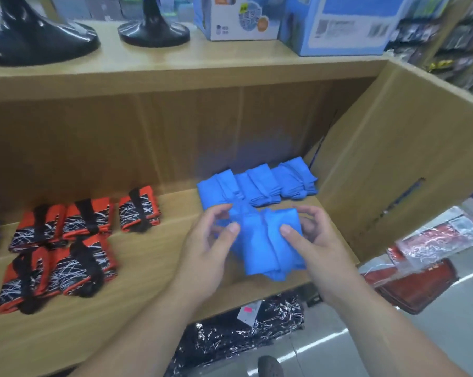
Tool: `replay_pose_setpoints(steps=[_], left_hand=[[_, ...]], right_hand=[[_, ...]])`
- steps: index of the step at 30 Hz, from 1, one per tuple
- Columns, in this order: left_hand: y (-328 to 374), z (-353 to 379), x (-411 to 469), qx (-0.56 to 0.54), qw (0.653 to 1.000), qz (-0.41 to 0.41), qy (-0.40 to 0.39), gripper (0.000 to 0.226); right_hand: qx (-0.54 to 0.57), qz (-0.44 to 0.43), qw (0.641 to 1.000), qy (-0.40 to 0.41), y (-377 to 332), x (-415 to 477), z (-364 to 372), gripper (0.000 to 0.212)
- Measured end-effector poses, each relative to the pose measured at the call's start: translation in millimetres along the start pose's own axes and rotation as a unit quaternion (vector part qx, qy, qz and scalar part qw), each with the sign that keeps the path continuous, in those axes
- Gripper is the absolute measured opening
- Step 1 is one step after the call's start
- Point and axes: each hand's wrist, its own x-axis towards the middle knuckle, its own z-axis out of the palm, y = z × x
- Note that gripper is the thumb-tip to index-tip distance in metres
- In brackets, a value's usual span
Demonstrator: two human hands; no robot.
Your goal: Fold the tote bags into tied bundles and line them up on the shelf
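The person holds one folded blue bundle [268, 240] at the front right of the wooden shelf [148, 268]; I cannot tell whether it rests on the board. Its long axis runs straight away from them, near end toward the shelf's front edge. The left hand [210, 248] grips its left side and the right hand [315, 240] its right side, thumbs on top, fingers curled around. Behind it a row of blue bundles [258, 186], three, sits side by side, each lengthwise front to back. Further left lie five red-and-black bundles [87, 220]: three behind, two in front.
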Motion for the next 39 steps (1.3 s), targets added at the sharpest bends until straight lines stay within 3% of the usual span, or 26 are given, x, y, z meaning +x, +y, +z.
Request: replay_pose_setpoints(steps=[2,4,7,13,18,27,32,36,39], left_hand=[[-13,10,8,0.18,0.979,0.062,0.065,0.043],[-24,24,12,0.33,0.936,0.105,0.064,0.053],[-33,45,16,0.437,0.896,0.071,0.039,0.058],[-51,48,19,0.466,0.882,0.061,0.036,0.042],[-50,35,22,0.481,0.875,0.058,-0.019,0.047],[-42,27,31,0.526,0.846,0.031,-0.079,0.065],[-38,33,30,0.539,0.838,0.003,-0.086,0.072],[-27,37,30,0.554,0.826,-0.028,-0.098,0.078],[-12,43,30,0.547,0.832,-0.04,-0.083,0.067]], right_hand=[[-0.007,-0.001,0.999,0.041,4,24,-31,0.026],[-0.016,0.001,0.998,0.059,12,49,-55,0.024],[-0.059,0.0,0.996,0.06,31,82,-70,0.024],[-0.299,-0.11,0.948,0.022,67,109,-71,0.034],[-0.375,-0.181,0.907,-0.066,75,110,-73,0.064],[-0.434,-0.157,0.887,-0.001,77,104,-52,0.046],[-0.539,-0.101,0.836,0.01,79,106,-51,0.05],[-0.54,-0.093,0.836,-0.022,74,108,-52,0.048],[-0.524,-0.085,0.847,-0.028,67,106,-52,0.053]])
